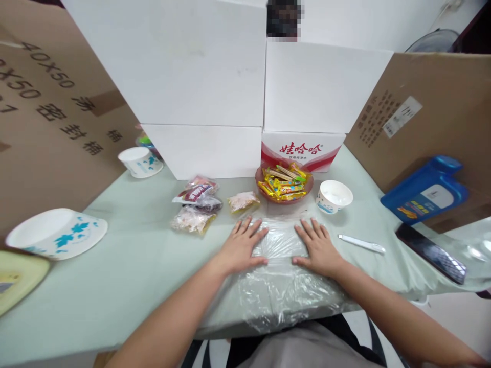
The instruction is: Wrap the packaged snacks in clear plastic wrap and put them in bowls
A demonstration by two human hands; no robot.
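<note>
A sheet of clear plastic (282,291) lies wrinkled on the table in front of me and hangs over its near edge. On its left part rests my left hand (243,244), palm down with fingers spread. My right hand (317,248) lies flat on the right part, fingers also apart. Neither holds anything. Beyond my hands stands a pink bowl (284,199) heaped with yellow-wrapped sticks (286,181). A small clear packet (244,202) lies just past my left fingertips. To the right of my right hand are a white paper bowl (333,197) and a white utility knife (361,244).
Several food packets (196,204) are piled at left. Paper bowls (141,162) and a pale yellow container (21,276) stand farther left. A blue bottle (425,191) and a dark phone (431,253) lie at right. White boxes (203,151) and brown cartons (437,112) wall the table.
</note>
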